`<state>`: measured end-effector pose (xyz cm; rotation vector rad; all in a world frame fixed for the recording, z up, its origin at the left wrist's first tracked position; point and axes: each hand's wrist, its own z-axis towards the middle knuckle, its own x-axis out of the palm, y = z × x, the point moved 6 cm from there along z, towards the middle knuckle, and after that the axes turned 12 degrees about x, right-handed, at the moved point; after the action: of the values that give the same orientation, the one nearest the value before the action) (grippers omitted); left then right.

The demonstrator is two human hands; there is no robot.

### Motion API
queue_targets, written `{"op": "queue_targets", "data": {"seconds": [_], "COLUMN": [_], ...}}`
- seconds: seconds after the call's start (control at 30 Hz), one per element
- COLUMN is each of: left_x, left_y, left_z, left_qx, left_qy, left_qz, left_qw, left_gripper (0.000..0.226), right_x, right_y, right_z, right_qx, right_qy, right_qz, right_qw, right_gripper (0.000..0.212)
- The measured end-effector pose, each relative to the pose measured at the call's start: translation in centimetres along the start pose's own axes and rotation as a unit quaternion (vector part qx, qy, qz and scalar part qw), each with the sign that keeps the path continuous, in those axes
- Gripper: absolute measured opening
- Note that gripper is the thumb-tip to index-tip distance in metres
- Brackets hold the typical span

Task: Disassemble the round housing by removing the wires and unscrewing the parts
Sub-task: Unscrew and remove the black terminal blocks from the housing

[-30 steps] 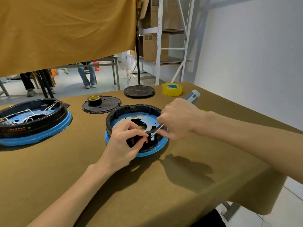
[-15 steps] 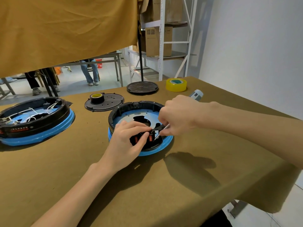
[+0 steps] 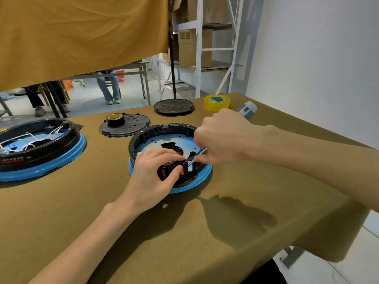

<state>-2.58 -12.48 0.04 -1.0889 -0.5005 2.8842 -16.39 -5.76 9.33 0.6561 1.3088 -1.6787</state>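
A round black housing (image 3: 160, 130) with a blue rim and a blue-grey metal plate inside sits at the table's middle. My left hand (image 3: 152, 175) rests on its near edge, thumb and fingers pinching a small black part with red connectors (image 3: 164, 172). My right hand (image 3: 223, 137) grips a screwdriver whose grey handle end (image 3: 247, 109) sticks out behind the fist. Its thin metal shaft (image 3: 195, 158) slants down into the housing next to my left fingertips. The tip is hidden among the parts.
A second, larger housing (image 3: 41, 148) with white wires lies at the left. A black perforated lid (image 3: 131, 126) carries a dark tape roll (image 3: 115, 119). A black disc base (image 3: 174, 106) and yellow tape roll (image 3: 216, 103) stand at the back. The table's edge runs close on the right.
The camera has shifted slightly; both hands stay at the housing's near edge. My right hand has lifted a little, with the screwdriver shaft still in the same spot.
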Motion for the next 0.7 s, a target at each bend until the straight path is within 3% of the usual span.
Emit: {"op": "queue_targets", "data": {"seconds": [0.17,0.5,0.7], "left_x": [0.0,-0.1,-0.2], "left_y": [0.2,0.0,0.3], "left_z": [0.0,0.2,0.4], "left_qx": [0.002,-0.004,-0.011], "left_qy": [0.004,-0.004,0.0], "left_qz": [-0.004,-0.002,0.004], "left_qw": [1.0,1.0,1.0], "left_gripper": [0.029,0.022,0.025], "right_x": [-1.6,2.2,2.8], "right_y": [1.2,-1.6,-1.3], "right_z": [0.5,-0.1,1.1], "right_qx": [-0.026,0.037,-0.017], "right_qy": [-0.045,0.009,-0.017], "right_qz": [-0.033,0.127,0.089], "right_qw": [0.998,0.991,0.996], "right_gripper": [0.063,0.048,0.067]}}
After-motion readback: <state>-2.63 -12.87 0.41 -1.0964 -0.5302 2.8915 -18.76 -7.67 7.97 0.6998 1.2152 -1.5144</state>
